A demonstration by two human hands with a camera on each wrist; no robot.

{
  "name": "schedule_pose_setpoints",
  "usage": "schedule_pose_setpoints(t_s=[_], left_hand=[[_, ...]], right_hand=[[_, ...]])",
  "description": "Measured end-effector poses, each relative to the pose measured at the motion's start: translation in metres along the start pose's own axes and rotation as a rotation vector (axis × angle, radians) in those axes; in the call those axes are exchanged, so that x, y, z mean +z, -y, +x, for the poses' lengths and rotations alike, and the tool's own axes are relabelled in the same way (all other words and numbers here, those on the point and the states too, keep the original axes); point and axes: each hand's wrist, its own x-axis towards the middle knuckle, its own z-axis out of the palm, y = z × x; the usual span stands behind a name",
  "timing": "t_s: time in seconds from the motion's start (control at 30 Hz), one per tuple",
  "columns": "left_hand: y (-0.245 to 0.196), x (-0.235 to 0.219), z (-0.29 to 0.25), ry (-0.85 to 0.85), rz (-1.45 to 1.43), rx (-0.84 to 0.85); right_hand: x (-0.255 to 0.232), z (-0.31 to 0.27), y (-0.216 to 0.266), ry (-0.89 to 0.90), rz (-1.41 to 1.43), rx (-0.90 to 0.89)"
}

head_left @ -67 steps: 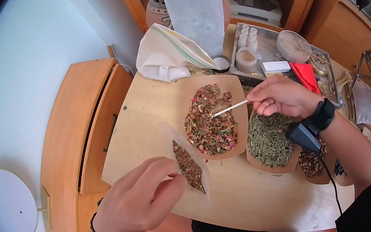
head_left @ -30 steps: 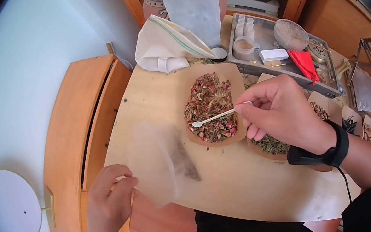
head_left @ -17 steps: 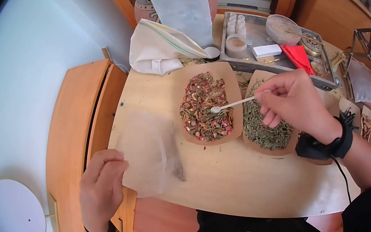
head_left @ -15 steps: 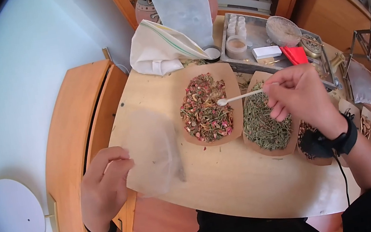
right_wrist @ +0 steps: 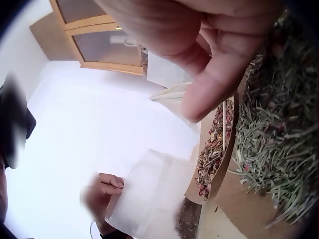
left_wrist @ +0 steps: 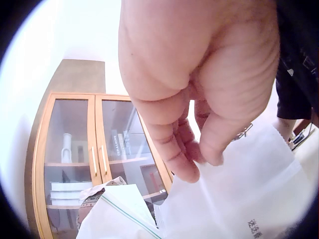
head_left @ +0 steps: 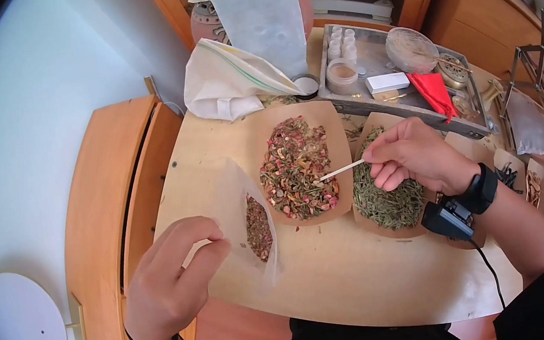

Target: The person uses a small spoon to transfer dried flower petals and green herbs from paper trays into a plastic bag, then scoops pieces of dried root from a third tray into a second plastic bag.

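Observation:
My left hand point(head_left: 171, 275) pinches the edge of a translucent white pouch point(left_wrist: 234, 194) between thumb and fingertips. Dried crumbled herbs point(head_left: 258, 229) lie in its lower part, and the pouch hangs over the wooden table. Between thumb and fingers of my right hand point(head_left: 416, 158) is the handle of a thin white spoon point(head_left: 343, 170). The spoon's tip is down in a mix of dried petals and leaves point(head_left: 296, 166), which hides its bowl. That mix fills a brown paper tray point(head_left: 335, 128). Below the right hand is a second tray of green needle-like herbs point(right_wrist: 269, 169).
A grey tray point(head_left: 346, 101) at the back right holds small white bottles point(head_left: 341, 45), a jar point(head_left: 343, 77), a clear bowl point(head_left: 411, 48) and a red cloth point(head_left: 432, 95). A canvas bag point(head_left: 229, 80) lies at the back. More paper trays stand at right.
The spoon, raised above the petal mix a moment ago with its bowl showing, is now down in it. My left hand has turned the pouch, so the herbs inside show again.

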Motion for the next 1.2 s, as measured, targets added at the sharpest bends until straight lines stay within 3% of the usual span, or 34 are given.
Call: schedule_pose_setpoints(t_s=[0.27,0.47,0.63,0.9,0.97,1.07,1.2], left_hand=[[-0.001,0.006,0.011,-0.031,-0.035,0.180],[-0.005,0.011,0.018,-0.049,-0.090,0.154],[-0.012,0.013,0.021,-0.015,-0.090,0.081],[-0.019,0.014,0.024,-0.032,-0.146,0.004],[-0.018,0.014,0.023,-0.027,-0.146,0.004],[-0.017,0.011,0.020,-0.020,-0.098,0.014],[-0.013,0.011,0.015,-0.016,-0.114,0.035]], right_hand=[[-0.016,0.003,-0.007,0.059,0.141,0.095],[-0.023,-0.007,0.000,0.071,0.205,0.067],[-0.023,-0.035,0.034,0.101,0.164,0.001],[0.030,-0.071,0.077,0.134,-0.130,-0.126],[0.038,-0.079,0.076,0.007,-0.241,-0.279],[0.023,-0.079,0.078,-0.095,-0.182,-0.339],[-0.004,-0.037,0.045,-0.150,-0.175,-0.274]])
